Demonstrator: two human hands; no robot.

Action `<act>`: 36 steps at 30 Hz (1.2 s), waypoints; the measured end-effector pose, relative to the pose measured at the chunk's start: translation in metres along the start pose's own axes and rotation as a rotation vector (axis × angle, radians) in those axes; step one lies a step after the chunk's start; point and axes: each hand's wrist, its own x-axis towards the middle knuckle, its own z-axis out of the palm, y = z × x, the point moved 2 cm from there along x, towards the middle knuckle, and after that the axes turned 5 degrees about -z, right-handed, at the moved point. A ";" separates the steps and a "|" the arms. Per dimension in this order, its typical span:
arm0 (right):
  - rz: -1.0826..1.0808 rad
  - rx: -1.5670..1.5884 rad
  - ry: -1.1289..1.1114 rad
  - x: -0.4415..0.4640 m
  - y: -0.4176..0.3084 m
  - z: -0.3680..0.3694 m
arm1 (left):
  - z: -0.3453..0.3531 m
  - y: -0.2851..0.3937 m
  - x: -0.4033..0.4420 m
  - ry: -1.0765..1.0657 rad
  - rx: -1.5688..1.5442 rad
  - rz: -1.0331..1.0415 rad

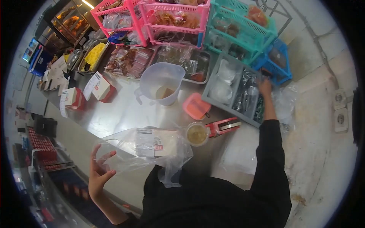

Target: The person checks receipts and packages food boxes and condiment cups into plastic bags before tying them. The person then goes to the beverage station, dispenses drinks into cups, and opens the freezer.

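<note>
A clear plastic bag [114,146] with a white box [165,142] in it lies at the table's near edge, a printed slip on the box. My left hand [100,173] is at the bag's left end, fingers spread apart. On the right, my right hand [265,85] reaches to the far right end of a grey divided tray [236,78] holding dark wrapped items and white lids; its fingers are too small and blurred to read. A round tub [197,133] of yellowish contents stands right of the bag, beside a red tape dispenser [224,126].
A translucent jug [163,81] and a coral container [196,106] stand mid-table. Two red-and-white boxes [74,98] sit left. Behind are trays of packets [131,60], pink racks [175,28], teal racks [239,34] and a blue basket [279,62].
</note>
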 end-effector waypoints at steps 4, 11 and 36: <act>0.057 -0.028 0.044 -0.007 -0.003 -0.003 | -0.004 -0.006 -0.011 -0.030 0.048 0.032; -0.202 0.266 0.368 0.020 0.024 -0.017 | -0.001 -0.033 -0.021 -0.130 -0.031 0.119; -0.713 0.101 -1.024 -0.442 -0.431 0.036 | 0.004 -0.057 -0.023 -0.541 0.141 0.227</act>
